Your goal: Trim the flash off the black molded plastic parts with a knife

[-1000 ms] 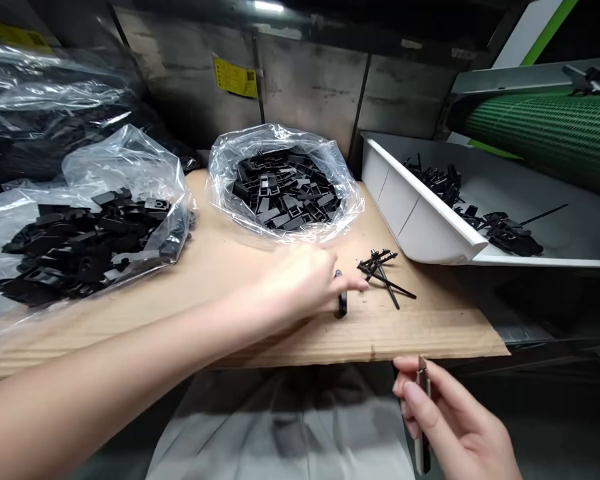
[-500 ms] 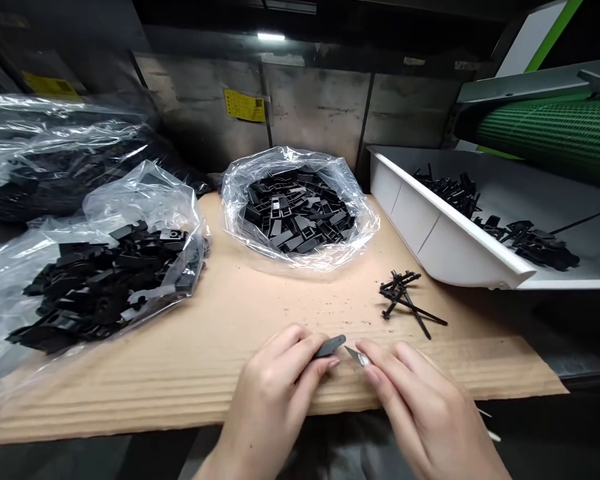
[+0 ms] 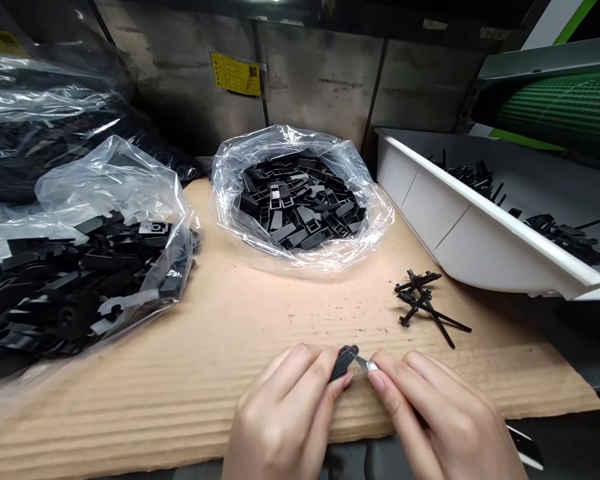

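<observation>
Near the cardboard's front edge, my left hand (image 3: 293, 407) pinches a small black plastic part (image 3: 343, 363) between thumb and fingers. The part's rounded end sticks out to the right. My right hand (image 3: 437, 407) is closed on a craft knife, whose pointed blade (image 3: 363, 363) shows beyond the fingertips; its handle is mostly hidden in the hand. The blade tip meets the end of the black part. Up and to the right of both hands lie several black sprue pieces (image 3: 423, 300), crossed in a small heap.
Black parts fill an open clear plastic bag (image 3: 380, 210) at the back centre. Another clear bag (image 3: 115, 157) holds black pieces at left. A white tray (image 3: 485, 233) with black scraps stands at right, beneath a green conveyor belt (image 3: 565, 107). Cardboard (image 3: 260, 313) covers the table.
The knife tip has come from just beside the black part onto its end. The part has been turned in my left hand. The whole view has shifted a little.
</observation>
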`<action>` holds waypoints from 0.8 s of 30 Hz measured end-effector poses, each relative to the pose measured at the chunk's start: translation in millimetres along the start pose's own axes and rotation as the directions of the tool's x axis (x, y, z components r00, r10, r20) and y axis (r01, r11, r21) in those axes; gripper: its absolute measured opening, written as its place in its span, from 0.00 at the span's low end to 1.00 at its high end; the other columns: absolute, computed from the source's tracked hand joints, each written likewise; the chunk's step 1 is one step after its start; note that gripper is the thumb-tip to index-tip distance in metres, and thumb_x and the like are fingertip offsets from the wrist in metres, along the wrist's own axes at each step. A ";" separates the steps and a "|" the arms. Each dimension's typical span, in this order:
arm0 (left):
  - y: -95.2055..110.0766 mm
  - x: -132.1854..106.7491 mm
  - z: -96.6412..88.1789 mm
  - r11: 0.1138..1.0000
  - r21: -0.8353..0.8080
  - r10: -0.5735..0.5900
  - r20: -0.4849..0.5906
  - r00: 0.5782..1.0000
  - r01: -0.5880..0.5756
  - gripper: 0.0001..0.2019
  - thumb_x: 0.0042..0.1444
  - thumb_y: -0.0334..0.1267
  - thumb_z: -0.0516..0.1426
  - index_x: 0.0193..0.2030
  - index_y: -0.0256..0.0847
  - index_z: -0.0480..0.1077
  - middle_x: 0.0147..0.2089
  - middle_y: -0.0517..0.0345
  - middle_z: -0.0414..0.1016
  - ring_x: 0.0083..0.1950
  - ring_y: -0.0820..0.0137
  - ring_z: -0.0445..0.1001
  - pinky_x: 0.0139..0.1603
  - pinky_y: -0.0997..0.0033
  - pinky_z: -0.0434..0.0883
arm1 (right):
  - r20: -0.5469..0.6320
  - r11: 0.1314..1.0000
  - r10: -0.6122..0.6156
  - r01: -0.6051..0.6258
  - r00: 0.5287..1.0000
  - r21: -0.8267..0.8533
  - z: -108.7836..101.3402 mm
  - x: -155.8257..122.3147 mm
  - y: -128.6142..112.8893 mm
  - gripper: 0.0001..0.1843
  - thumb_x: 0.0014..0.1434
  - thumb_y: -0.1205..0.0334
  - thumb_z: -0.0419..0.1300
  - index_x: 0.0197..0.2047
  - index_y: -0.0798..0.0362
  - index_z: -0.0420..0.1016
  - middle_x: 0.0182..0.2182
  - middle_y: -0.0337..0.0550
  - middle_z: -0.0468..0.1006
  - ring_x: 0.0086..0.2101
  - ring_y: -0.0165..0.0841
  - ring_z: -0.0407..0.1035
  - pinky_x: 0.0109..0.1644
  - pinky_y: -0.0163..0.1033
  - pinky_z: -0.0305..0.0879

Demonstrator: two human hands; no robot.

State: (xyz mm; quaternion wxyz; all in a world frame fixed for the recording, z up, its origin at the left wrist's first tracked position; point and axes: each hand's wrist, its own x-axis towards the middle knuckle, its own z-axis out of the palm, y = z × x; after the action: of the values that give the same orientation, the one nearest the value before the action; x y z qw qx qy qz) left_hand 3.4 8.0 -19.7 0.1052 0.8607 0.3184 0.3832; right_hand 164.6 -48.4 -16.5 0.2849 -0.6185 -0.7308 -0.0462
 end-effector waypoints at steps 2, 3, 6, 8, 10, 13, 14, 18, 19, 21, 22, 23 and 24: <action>1.0 -0.5 -1.3 1.000 -0.024 -0.008 -0.015 1.000 0.008 0.08 0.58 0.26 0.50 0.42 0.35 0.67 0.35 0.53 0.72 0.37 0.68 0.72 0.37 0.74 0.68 | -0.025 0.999 0.022 -0.023 0.999 -0.022 0.9 0.6 2.7 0.11 0.60 0.63 0.50 0.37 0.50 0.73 0.24 0.40 0.74 0.24 0.30 0.70 0.28 0.31 0.63; 1.5 -0.8 -2.4 0.999 -0.045 -0.016 -0.022 1.000 0.015 0.08 0.58 0.26 0.51 0.42 0.36 0.67 0.35 0.53 0.72 0.37 0.69 0.72 0.37 0.75 0.68 | -0.053 0.997 0.048 -0.051 0.997 -0.058 1.1 0.6 5.4 0.11 0.60 0.62 0.50 0.37 0.51 0.73 0.25 0.40 0.75 0.25 0.30 0.70 0.29 0.32 0.63; 2.8 -0.5 -5.0 0.993 -0.111 -0.036 -0.022 0.999 0.033 0.08 0.57 0.25 0.52 0.42 0.37 0.67 0.36 0.56 0.73 0.37 0.71 0.72 0.38 0.77 0.68 | -0.133 0.977 0.109 -0.131 0.985 -0.169 -1.1 -0.3 14.5 0.11 0.60 0.60 0.50 0.38 0.52 0.73 0.27 0.41 0.75 0.26 0.32 0.71 0.31 0.34 0.62; 3.5 1.1 -5.0 0.989 -0.139 -0.056 -0.016 0.998 0.054 0.09 0.56 0.25 0.52 0.42 0.37 0.67 0.36 0.57 0.72 0.36 0.72 0.72 0.38 0.78 0.68 | -0.150 0.985 0.084 -0.104 0.985 -0.136 -4.9 -0.4 16.0 0.10 0.59 0.61 0.52 0.41 0.53 0.72 0.28 0.42 0.75 0.27 0.31 0.70 0.31 0.34 0.63; 4.2 2.6 -3.6 0.986 -0.159 -0.061 -0.013 0.998 0.058 0.09 0.57 0.25 0.52 0.42 0.38 0.67 0.35 0.58 0.72 0.35 0.73 0.71 0.37 0.79 0.68 | -0.136 0.997 0.053 -0.059 0.989 -0.040 -8.6 1.7 11.0 0.11 0.59 0.62 0.53 0.44 0.54 0.70 0.28 0.42 0.74 0.28 0.31 0.70 0.31 0.32 0.65; 5.2 2.2 -2.8 0.986 -0.164 -0.006 -0.009 1.000 0.004 0.09 0.57 0.24 0.52 0.44 0.35 0.67 0.36 0.55 0.72 0.36 0.72 0.71 0.38 0.79 0.68 | -0.027 0.995 0.064 -0.061 0.998 0.076 -10.4 9.8 -2.2 0.15 0.59 0.58 0.51 0.47 0.53 0.68 0.29 0.42 0.73 0.28 0.31 0.71 0.28 0.32 0.67; 5.3 1.4 -3.8 0.985 -0.170 0.017 -0.013 1.000 -0.019 0.10 0.56 0.24 0.52 0.45 0.35 0.66 0.37 0.55 0.72 0.37 0.72 0.71 0.39 0.78 0.68 | 0.012 0.990 0.090 -0.090 0.996 0.104 -10.3 13.1 -5.6 0.16 0.59 0.56 0.50 0.47 0.52 0.68 0.29 0.42 0.73 0.28 0.31 0.72 0.27 0.32 0.68; 5.2 0.9 -14.8 0.932 -0.343 -0.092 0.082 0.992 0.115 0.09 0.55 0.27 0.55 0.43 0.38 0.69 0.35 0.59 0.72 0.34 0.74 0.72 0.36 0.81 0.68 | -0.090 0.957 0.240 -0.221 0.967 0.187 -13.1 20.5 -7.3 0.11 0.58 0.59 0.52 0.44 0.49 0.69 0.33 0.41 0.75 0.30 0.29 0.73 0.28 0.28 0.69; 5.3 2.4 -18.1 0.899 -0.391 -0.149 0.146 0.978 0.196 0.06 0.55 0.29 0.56 0.40 0.40 0.70 0.33 0.60 0.72 0.33 0.74 0.72 0.33 0.82 0.68 | -0.099 0.945 0.258 -0.230 0.961 0.231 -15.3 20.3 -6.0 0.10 0.57 0.61 0.54 0.43 0.48 0.69 0.34 0.39 0.76 0.31 0.28 0.73 0.28 0.25 0.68; 6.0 6.6 -23.1 0.833 -0.444 -0.225 0.274 0.935 0.330 0.03 0.54 0.32 0.58 0.35 0.41 0.72 0.29 0.62 0.71 0.30 0.74 0.72 0.30 0.82 0.68 | -0.015 0.900 0.270 -0.247 0.963 0.359 -20.4 18.3 -4.3 0.10 0.55 0.61 0.56 0.42 0.47 0.71 0.31 0.35 0.77 0.29 0.25 0.74 0.26 0.21 0.67; 6.7 8.8 -24.3 0.814 -0.458 -0.232 0.307 0.923 0.357 0.02 0.53 0.33 0.58 0.35 0.42 0.72 0.28 0.63 0.71 0.29 0.74 0.73 0.30 0.82 0.68 | 0.058 0.864 0.276 -0.274 0.959 0.423 -22.7 16.9 -4.2 0.09 0.54 0.60 0.56 0.39 0.47 0.73 0.28 0.34 0.77 0.27 0.25 0.73 0.25 0.21 0.67; 7.6 10.7 -24.4 0.805 -0.473 -0.223 0.320 0.921 0.359 0.03 0.52 0.34 0.59 0.35 0.43 0.72 0.28 0.64 0.72 0.29 0.73 0.73 0.30 0.81 0.69 | 0.141 0.822 0.285 -0.317 0.948 0.473 -24.5 15.7 -4.5 0.08 0.54 0.59 0.56 0.36 0.48 0.74 0.26 0.34 0.77 0.25 0.26 0.73 0.25 0.22 0.67; 8.6 11.9 -23.6 0.804 -0.482 -0.211 0.315 0.926 0.347 0.04 0.52 0.35 0.60 0.36 0.44 0.72 0.29 0.64 0.73 0.30 0.73 0.74 0.30 0.81 0.69 | 0.215 0.776 0.301 -0.370 0.929 0.511 -25.6 14.6 -5.1 0.08 0.55 0.58 0.55 0.32 0.49 0.74 0.24 0.34 0.77 0.24 0.27 0.72 0.24 0.24 0.67</action>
State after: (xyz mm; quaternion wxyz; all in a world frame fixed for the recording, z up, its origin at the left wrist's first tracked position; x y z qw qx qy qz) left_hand -3.7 7.3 7.1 0.4324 0.7818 0.3086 0.3265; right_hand 167.9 -47.5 13.3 0.4070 -0.6342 -0.6072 0.2518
